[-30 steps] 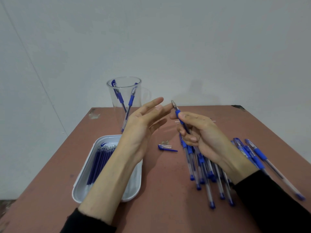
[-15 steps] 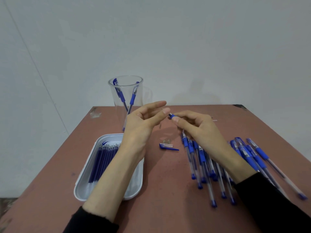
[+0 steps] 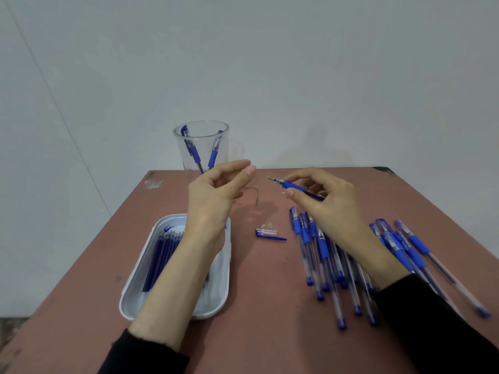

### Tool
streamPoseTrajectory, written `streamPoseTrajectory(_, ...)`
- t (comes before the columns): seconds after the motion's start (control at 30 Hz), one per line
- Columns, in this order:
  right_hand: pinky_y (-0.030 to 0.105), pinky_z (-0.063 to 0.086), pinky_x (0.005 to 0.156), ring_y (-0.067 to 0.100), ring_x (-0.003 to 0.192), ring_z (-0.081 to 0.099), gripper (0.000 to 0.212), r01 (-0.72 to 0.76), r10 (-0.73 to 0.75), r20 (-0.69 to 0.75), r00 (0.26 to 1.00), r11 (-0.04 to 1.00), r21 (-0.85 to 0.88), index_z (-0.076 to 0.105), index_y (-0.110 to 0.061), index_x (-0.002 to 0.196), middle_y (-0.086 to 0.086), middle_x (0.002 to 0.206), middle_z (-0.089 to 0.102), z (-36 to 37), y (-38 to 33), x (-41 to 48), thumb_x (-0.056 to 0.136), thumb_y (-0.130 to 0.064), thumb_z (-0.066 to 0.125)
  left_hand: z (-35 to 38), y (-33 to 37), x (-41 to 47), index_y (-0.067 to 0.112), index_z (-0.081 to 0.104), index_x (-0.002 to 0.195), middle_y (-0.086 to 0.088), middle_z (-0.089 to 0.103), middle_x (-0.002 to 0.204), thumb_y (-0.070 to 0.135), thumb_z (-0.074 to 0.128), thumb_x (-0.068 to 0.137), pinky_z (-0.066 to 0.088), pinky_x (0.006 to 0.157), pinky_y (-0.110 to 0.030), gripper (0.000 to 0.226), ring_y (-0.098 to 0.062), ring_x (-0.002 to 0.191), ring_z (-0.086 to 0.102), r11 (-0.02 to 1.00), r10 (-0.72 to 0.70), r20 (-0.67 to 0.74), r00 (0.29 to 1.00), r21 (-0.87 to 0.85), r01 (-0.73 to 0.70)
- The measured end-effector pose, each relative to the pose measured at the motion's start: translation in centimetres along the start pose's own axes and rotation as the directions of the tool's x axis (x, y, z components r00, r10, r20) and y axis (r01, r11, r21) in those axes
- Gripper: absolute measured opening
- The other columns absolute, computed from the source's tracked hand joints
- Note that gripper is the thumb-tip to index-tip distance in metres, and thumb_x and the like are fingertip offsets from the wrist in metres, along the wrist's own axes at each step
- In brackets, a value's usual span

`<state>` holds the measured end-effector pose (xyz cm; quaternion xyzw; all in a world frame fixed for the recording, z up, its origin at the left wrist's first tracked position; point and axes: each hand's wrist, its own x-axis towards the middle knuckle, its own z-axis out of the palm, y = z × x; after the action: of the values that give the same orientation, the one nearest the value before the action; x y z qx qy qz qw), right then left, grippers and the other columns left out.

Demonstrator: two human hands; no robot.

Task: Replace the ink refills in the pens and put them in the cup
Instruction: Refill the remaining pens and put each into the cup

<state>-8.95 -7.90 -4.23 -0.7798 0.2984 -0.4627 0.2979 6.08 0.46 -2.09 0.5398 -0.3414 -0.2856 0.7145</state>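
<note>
Pen (image 3: 294,187) pinched in the right hand (image 3: 324,203), thumb and fingers curled round the barrel behind the blue grip, bare metal tip pointing left. Carried level above the far middle of the table (image 3: 270,333), touching nothing else.

A second ago stood upright in the same grip, then tipped over with the left forefinger meeting the tip. Now drawn apart: left hand (image 3: 216,190) pulled back toward the cup, fingers loosely curved, thumb and forefinger close together, nothing visible between them. Cannot rule out something tiny there.

Probably means the work at the tip is over, so the refill looks seated and the point end closed up. Still uncapped, though. Loose blue cap (image 3: 270,234) lying on the table between the hands, small clear bits (image 3: 267,225) just beyond it. Likely next: cap on, then into the cup.

Clear cup (image 3: 201,147) at the far edge, behind the left hand, two pens leaning inside. White tray (image 3: 135,300) under the left forearm, refills (image 3: 159,255) lined up in it. Pile of pens (image 3: 321,252) under the right wrist, plenty left to do.
</note>
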Motion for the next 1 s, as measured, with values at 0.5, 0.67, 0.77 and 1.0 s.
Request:
streamPoseTrajectory(0.5, 0.008, 0.040, 0.064, 0.003, 0.068, 0.050, 0.017, -0.094, 0.092, -0.058, 0.994, 0.995, -0.030, 0.067, -0.038, 0.082, -0.013, 0.071, 0.061, -0.6, 0.9, 0.5, 0.082, -0.023, 0.073, 0.7, -2.4, -0.7, 0.020, 0.073, 0.091, 0.010, 0.064, 0.074, 0.000, 0.073, 0.074, 0.048, 0.072, -0.015, 0.026, -0.004, 0.070, 0.060, 0.486, -0.132, 0.636, 0.760, 0.710, -0.509)
streamPoseTrajectory(0.67, 0.008, 0.040, 0.064, 0.003, 0.068, 0.051, 0.013, -0.099, 0.097, -0.049, 0.994, 0.994, -0.044, 0.068, -0.037, 0.085, -0.011, 0.074, 0.061, -0.5, 0.9, 0.4, 0.082, -0.024, 0.073, 0.6, -2.4, -0.6, 0.020, 0.072, 0.095, 0.008, 0.066, 0.079, 0.002, 0.074, 0.075, 0.049, 0.073, -0.016, 0.026, -0.005, 0.074, 0.062, 0.492, -0.153, 0.637, 0.756, 0.712, -0.501)
streamPoseTrajectory(0.77, 0.007, 0.040, 0.063, 0.003, 0.068, 0.050, 0.013, -0.100, 0.097, -0.053, 0.994, 0.994, -0.051, 0.068, -0.036, 0.085, -0.010, 0.074, 0.061, -0.6, 0.9, 0.4, 0.082, -0.024, 0.073, 0.5, -2.4, -0.6, 0.017, 0.071, 0.099, 0.008, 0.065, 0.080, 0.003, 0.075, 0.075, 0.050, 0.074, -0.018, 0.028, -0.006, 0.073, 0.061, 0.498, -0.163, 0.635, 0.755, 0.714, -0.493)
streamPoseTrajectory(1.0, 0.008, 0.040, 0.063, 0.002, 0.066, 0.050, 0.014, -0.103, 0.101, -0.060, 0.993, 0.994, -0.032, 0.068, -0.035, 0.085, -0.011, 0.071, 0.061, -0.6, 0.8, 0.4, 0.082, -0.023, 0.073, 0.3, -1.6, -0.7, 0.016, 0.073, 0.086, 0.009, 0.067, 0.069, 0.028, 0.081, 0.072, 0.044, 0.060, -0.008, 0.021, 0.002, 0.062, 0.058, 0.624, -0.069, 0.556, 0.829, 0.672, -0.399)
